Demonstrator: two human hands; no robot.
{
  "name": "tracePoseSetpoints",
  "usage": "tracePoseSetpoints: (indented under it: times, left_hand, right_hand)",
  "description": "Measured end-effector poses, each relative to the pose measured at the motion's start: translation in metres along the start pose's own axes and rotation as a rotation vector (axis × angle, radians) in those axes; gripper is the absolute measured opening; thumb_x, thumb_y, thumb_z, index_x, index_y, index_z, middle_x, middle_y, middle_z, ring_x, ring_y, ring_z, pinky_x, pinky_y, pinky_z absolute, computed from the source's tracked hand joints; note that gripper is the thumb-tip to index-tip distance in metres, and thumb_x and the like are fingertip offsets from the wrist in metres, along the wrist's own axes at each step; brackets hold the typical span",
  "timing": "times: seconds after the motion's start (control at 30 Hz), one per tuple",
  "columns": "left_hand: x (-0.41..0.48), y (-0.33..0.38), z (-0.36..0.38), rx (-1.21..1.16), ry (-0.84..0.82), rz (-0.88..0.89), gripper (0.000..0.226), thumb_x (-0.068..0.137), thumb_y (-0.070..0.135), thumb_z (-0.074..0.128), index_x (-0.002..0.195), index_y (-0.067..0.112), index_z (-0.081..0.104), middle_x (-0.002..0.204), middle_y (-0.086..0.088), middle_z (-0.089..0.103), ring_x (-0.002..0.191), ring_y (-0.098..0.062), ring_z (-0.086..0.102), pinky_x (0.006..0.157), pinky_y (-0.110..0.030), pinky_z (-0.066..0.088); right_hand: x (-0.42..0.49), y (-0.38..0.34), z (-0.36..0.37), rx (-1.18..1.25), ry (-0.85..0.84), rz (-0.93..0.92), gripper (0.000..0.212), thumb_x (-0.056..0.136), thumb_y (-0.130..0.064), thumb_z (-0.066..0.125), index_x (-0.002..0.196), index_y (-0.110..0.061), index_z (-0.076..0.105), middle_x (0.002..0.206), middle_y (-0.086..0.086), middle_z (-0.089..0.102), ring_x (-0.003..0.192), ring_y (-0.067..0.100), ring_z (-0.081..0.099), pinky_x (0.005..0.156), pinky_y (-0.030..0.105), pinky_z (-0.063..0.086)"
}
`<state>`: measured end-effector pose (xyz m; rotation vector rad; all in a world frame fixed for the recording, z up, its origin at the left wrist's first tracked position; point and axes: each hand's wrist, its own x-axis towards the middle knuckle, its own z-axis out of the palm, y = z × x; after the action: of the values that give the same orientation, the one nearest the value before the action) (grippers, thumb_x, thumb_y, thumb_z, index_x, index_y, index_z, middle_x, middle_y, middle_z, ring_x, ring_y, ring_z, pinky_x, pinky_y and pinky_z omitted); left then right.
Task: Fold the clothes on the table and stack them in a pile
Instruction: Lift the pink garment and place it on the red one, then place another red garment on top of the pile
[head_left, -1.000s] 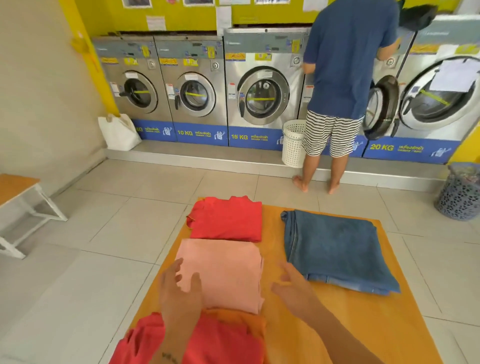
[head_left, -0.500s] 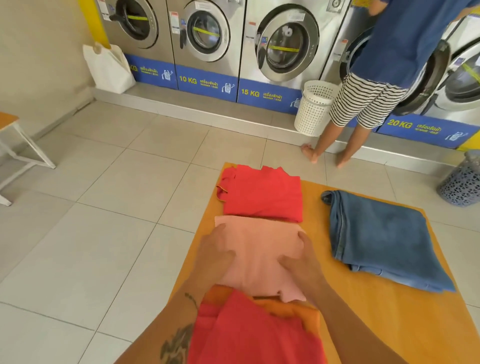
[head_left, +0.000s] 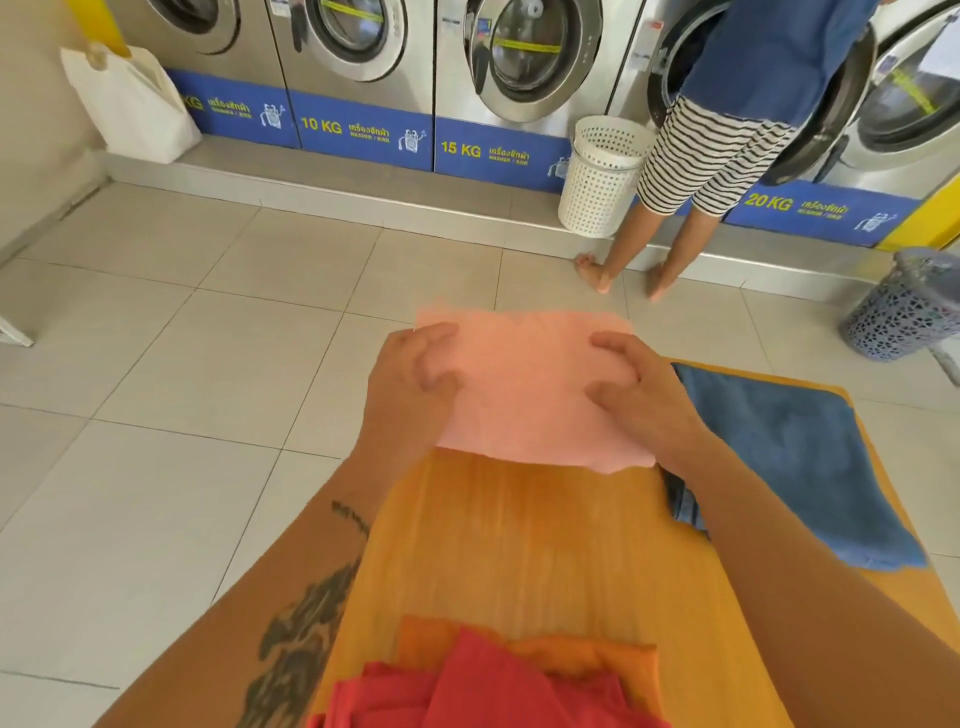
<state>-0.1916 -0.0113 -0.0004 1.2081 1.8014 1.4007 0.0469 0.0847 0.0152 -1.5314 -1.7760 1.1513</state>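
Observation:
A folded pink garment (head_left: 524, 384) is held at the far end of the orange wooden table (head_left: 519, 545). My left hand (head_left: 415, 379) grips its left edge and my right hand (head_left: 634, 389) grips its right edge. The folded red garment seen earlier at the far end is hidden under it. Folded blue jeans (head_left: 789, 457) lie on the table's right side, beside my right forearm. At the near edge an orange garment (head_left: 582, 660) lies under a crumpled red garment (head_left: 483, 691).
A person in striped shorts (head_left: 696, 161) stands at an open washing machine (head_left: 841, 104) beyond the table, next to a white basket (head_left: 602, 176). A grey basket (head_left: 904, 306) stands at the right, a white bag (head_left: 135, 104) at the far left. Tiled floor surrounds the table.
Both hands took hold of the pink garment and carried it away from me to the far end of the table, over the folded red garment. The table's middle now shows bare wood.

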Motion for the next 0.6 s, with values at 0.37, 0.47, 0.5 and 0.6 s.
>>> tracePoseSetpoints:
  times: [0.37, 0.47, 0.5, 0.6]
  left_hand:
    - [0.035, -0.081, 0.01, 0.484, -0.27, -0.111, 0.046, 0.099, 0.028, 0.047, 0.145, 0.022, 0.043, 0.145, -0.007, 0.038, 0.127, -0.027, 0.043, 0.107, -0.039, 0.041]
    - [0.02, -0.075, -0.004, 0.484, -0.226, -0.078, 0.041, 0.097, 0.022, 0.048, 0.138, 0.02, 0.051, 0.14, -0.005, 0.043, 0.124, -0.024, 0.047, 0.099, -0.028, 0.041]
    - [0.01, -0.072, -0.01, 0.461, -0.204, -0.071, 0.039, 0.096, 0.019, 0.049, 0.135, 0.021, 0.055, 0.137, -0.003, 0.045, 0.121, -0.022, 0.05, 0.097, -0.027, 0.043]
    - [-0.045, -0.068, -0.031, 0.344, -0.215, -0.092, 0.035, 0.093, 0.017, 0.052, 0.123, 0.034, 0.06, 0.128, 0.011, 0.052, 0.107, -0.003, 0.056, 0.082, -0.017, 0.047]
  right_hand:
    - [0.061, 0.068, 0.044, -0.496, -0.043, 0.016, 0.056, 0.098, -0.023, 0.045, 0.152, -0.022, 0.033, 0.154, 0.014, 0.036, 0.129, 0.035, 0.044, 0.094, 0.033, 0.038]
    - [0.046, 0.061, 0.039, -0.413, -0.032, 0.053, 0.058, 0.097, -0.022, 0.046, 0.153, -0.023, 0.031, 0.156, 0.011, 0.032, 0.131, 0.032, 0.042, 0.091, 0.03, 0.036]
    - [0.036, 0.059, 0.036, -0.386, -0.025, 0.063, 0.059, 0.096, -0.022, 0.047, 0.153, -0.023, 0.03, 0.155, 0.011, 0.033, 0.127, 0.031, 0.045, 0.089, 0.03, 0.039]
    - [-0.011, 0.064, 0.028, -0.307, -0.028, 0.071, 0.06, 0.094, -0.024, 0.052, 0.151, -0.025, 0.031, 0.152, 0.009, 0.034, 0.115, 0.024, 0.049, 0.076, 0.029, 0.047]
